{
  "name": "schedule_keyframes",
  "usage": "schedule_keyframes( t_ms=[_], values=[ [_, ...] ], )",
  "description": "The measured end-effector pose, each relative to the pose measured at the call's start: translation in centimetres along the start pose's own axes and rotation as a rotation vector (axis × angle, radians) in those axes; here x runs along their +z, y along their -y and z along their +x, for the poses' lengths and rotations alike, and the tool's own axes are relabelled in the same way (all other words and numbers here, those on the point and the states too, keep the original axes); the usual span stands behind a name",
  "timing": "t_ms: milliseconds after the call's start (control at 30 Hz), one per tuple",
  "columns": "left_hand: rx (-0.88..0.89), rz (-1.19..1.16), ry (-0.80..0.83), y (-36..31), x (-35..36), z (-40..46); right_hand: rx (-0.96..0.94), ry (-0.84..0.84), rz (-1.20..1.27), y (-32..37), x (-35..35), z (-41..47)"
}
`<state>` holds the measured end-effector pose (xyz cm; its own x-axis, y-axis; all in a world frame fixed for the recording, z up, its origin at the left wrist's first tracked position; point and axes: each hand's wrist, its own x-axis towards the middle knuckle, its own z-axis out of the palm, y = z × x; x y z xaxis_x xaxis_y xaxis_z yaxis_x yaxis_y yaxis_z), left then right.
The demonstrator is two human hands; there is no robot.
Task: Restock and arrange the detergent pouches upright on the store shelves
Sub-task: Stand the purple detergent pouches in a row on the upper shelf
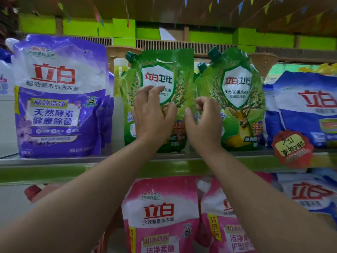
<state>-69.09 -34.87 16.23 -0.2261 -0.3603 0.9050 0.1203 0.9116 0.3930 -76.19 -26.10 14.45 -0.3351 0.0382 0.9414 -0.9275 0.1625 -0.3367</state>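
The left hand [152, 114] lies flat on the front of the left green detergent pouch [164, 84], fingers [145, 92] nearly straight and slightly spread, thumb angled toward 1 o'clock. The right hand [204, 121] sits at that pouch's right edge, its fingers [202, 104] curled in, seemingly pinching the glossy, crinkled film; the thumb lies against the pouch face. This pouch stands upright on the upper shelf [54, 161], touching the right green detergent pouch [237, 99] at 3 o'clock. Both carry dark green corner spout caps. A smooth purple pouch [58, 95] stands at 9 o'clock, pink pouches [164, 216] at 6 o'clock.
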Motion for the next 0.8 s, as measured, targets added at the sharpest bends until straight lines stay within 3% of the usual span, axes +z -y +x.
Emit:
schedule_keyframes(
  t_ms=[167, 300, 567, 800],
  values=[
    [-0.042, -0.253, 0.149, -4.4, 2.2, 0.1, 0.025, -0.162, -0.088, -2.1, -4.8, 3.3],
    [-0.231, -0.305, 0.326, -6.7, 5.0, 0.8, 0.331, -0.203, -0.1, -5.6, -8.7, 6.1],
    [-0.56, -0.439, 0.385, -7.7, 8.9, 1.7, 0.623, 0.089, -0.038, -10.6, -10.8, 9.7],
    [-0.631, -0.491, 0.353, -5.8, 10.9, 2.4, 0.73, 0.071, 0.113, -12.0, -9.1, 12.1]
  ],
)
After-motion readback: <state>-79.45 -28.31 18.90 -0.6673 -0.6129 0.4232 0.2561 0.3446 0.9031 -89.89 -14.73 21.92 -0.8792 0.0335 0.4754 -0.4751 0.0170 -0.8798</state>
